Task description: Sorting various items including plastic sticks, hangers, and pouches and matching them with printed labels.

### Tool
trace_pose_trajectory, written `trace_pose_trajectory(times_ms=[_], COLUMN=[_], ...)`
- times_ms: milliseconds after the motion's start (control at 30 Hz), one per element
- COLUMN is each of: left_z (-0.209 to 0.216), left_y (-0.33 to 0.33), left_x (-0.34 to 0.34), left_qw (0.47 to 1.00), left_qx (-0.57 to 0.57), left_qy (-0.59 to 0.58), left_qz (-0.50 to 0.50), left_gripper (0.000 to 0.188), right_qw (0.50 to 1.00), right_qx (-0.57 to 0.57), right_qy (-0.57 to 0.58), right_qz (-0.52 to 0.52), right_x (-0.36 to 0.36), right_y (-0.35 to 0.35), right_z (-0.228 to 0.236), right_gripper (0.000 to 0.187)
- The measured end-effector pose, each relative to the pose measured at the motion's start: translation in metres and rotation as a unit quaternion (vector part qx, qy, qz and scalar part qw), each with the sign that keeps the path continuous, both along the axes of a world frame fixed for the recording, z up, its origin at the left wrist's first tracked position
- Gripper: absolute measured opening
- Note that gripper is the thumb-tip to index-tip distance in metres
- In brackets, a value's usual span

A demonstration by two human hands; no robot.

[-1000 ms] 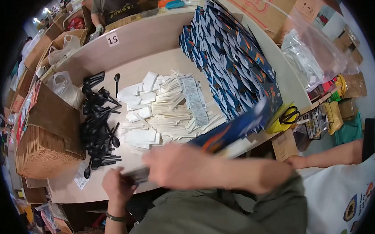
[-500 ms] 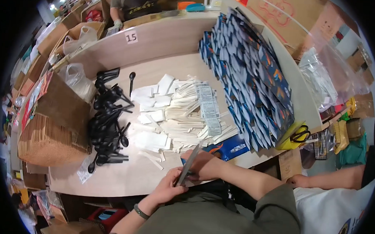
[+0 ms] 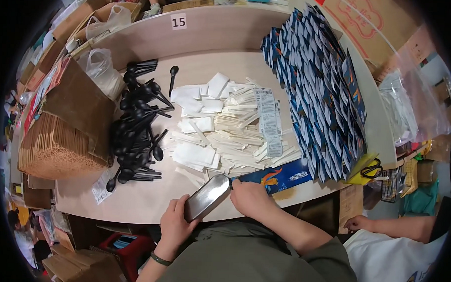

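Note:
My left hand (image 3: 177,223) is closed round the lower part of a shiny oblong metal case (image 3: 208,197) with a rounded end. The case is tilted above the table's front edge. Beside its upper end, my right hand (image 3: 253,197) has its fingers curled at the left end of a long flat blue packet (image 3: 286,178) with an orange pattern. The fingertips hide that end of the packet. Beyond my hands lie a heap of thin white paper-wrapped sticks (image 3: 238,141), folded white napkins (image 3: 195,154) and a printed label strip (image 3: 270,122).
Black plastic spoons (image 3: 136,123) are piled on the left beside a cardboard box (image 3: 69,140) of brown sleeves. Stacked blue packets (image 3: 316,99) fill the right side. Scissors (image 3: 371,168) sit in a yellow holder at the right edge. A co-worker's hand (image 3: 359,223) is at the right.
The metal case has turned from edge-on to showing its broad face. My left hand has shifted left, and my right hand has moved slightly right. The view has shifted too.

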State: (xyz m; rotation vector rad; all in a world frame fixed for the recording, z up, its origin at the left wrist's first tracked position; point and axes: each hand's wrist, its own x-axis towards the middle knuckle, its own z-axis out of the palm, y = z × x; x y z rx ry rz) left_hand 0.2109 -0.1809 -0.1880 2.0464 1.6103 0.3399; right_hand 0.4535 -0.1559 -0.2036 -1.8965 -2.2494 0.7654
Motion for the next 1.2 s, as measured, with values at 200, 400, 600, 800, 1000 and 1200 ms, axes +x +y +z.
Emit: trace_pose_trajectory(times_ms=[200, 400, 600, 800, 1000, 1200], left_z=[0.0, 0.0, 0.001, 0.007, 0.012, 0.014], left_y=[0.0, 0.002, 0.013, 0.03, 0.024, 0.045], left_x=[-0.01, -0.02, -0.019, -0.034, -0.026, -0.004], left_qw=[0.999, 0.992, 0.972, 0.998, 0.991, 0.975], left_qx=[-0.033, -0.015, -0.004, -0.046, -0.023, 0.032], left_qy=[0.009, -0.038, -0.035, -0.022, 0.003, -0.032], left_qz=[-0.033, -0.115, -0.231, -0.048, -0.129, -0.22], left_gripper=[0.071, 0.074, 0.075, 0.074, 0.078, 0.081], right_qw=[0.998, 1.0, 0.991, 0.982, 0.973, 0.98], right_qx=[-0.058, 0.002, 0.018, -0.021, 0.014, -0.001], right_qy=[-0.011, 0.011, 0.094, 0.132, 0.152, 0.169], right_qz=[-0.024, -0.022, -0.089, -0.131, -0.173, -0.108], right_x=[-0.003, 0.005, -0.012, -0.007, -0.01, -0.036], right_y=[0.0, -0.003, 0.0, 0.006, -0.001, -0.006], right_z=[-0.006, -0.002, -0.005, -0.016, -0.016, -0.012], right_gripper=[0.021, 0.018, 0.019, 0.021, 0.018, 0.016])
